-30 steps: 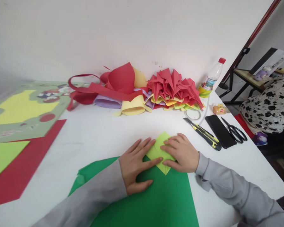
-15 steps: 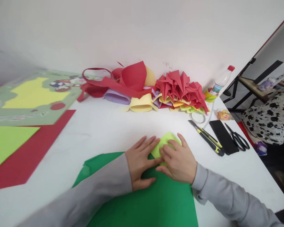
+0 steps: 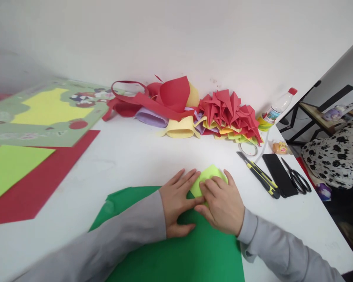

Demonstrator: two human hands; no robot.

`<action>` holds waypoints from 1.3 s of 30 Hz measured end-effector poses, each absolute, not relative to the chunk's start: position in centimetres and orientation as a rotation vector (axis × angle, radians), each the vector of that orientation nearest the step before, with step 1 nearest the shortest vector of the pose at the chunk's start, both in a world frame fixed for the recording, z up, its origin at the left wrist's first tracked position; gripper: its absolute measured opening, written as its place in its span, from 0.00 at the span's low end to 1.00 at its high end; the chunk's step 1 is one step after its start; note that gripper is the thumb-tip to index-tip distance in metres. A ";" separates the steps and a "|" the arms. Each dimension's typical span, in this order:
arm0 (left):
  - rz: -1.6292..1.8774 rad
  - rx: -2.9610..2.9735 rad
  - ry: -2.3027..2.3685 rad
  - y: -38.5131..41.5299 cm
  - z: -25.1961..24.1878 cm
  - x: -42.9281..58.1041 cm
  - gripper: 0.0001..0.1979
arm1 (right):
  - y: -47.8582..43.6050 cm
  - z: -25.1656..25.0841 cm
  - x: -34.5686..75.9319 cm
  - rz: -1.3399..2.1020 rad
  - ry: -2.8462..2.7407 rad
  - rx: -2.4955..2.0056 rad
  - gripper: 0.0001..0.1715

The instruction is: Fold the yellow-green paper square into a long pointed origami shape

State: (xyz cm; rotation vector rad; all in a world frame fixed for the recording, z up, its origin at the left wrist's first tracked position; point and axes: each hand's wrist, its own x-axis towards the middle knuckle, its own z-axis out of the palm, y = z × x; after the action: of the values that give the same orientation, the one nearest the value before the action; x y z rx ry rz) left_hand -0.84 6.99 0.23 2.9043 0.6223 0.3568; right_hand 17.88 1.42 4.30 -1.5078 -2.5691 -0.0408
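A splayed left hand (image 3: 179, 203) and a bent-fingered right hand (image 3: 222, 203), grip unclear, rest on folded lime paper (image 3: 210, 172) across a green sheet's (image 3: 191, 254) far edge, one corner pointing toward the wall (image 3: 164, 39), long axis partly hidden

On the table (image 3: 144, 156), a large sheet (image 3: 191, 254) lies toward the near side, with a folded paper (image 3: 210, 171) across its far edge. Paper pieces (image 3: 176, 94) line the table's far edge; a bottle (image 3: 283, 102) sits by the far right corner. Along the right edge lie a cutter (image 3: 259, 175), a flat oblong object (image 3: 279, 175), then scissors (image 3: 299, 181). At the left, a board (image 3: 57, 134) overlaps a long sheet (image 3: 48, 188).
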 end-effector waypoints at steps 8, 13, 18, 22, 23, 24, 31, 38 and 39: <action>0.413 2.823 0.608 7.0 0.4 -0.9 0.26 | 2.9 4.5 17.2 -0.091 -2.553 -1.613 0.29; 0.420 2.832 0.608 6.9 0.3 -0.9 0.26 | 3.3 4.6 17.3 -0.071 -2.553 -1.642 0.28; 0.445 2.888 0.620 7.1 -0.1 -1.1 0.29 | 2.9 4.4 17.9 -0.043 -2.563 -1.587 0.28; 0.450 2.927 0.610 7.2 -0.5 -1.2 0.32 | 2.2 4.4 18.2 -0.029 -2.554 -1.527 0.28; 0.453 2.931 0.605 7.3 -0.5 -1.3 0.33 | 2.1 4.5 18.2 -0.026 -2.554 -1.518 0.26; 0.457 2.933 0.600 7.3 -0.6 -1.3 0.33 | 2.0 4.5 18.2 -0.025 -2.551 -1.515 0.25; 0.466 2.931 0.523 7.5 -0.4 -1.8 0.32 | 1.7 4.5 18.6 -0.031 -2.565 -1.472 0.23; 0.463 2.973 0.578 7.8 -0.3 -1.8 0.31 | 1.0 4.0 19.1 -0.056 -2.571 -1.412 0.27; 0.441 2.989 0.595 7.8 -0.4 -1.7 0.33 | 0.9 3.9 19.1 -0.063 -2.570 -1.402 0.27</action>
State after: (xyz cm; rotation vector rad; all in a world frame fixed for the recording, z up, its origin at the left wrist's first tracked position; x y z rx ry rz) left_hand -1.71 7.77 -0.36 2.9886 0.5950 0.4414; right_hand 19.10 0.85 3.95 -1.4022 -2.5700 -0.0629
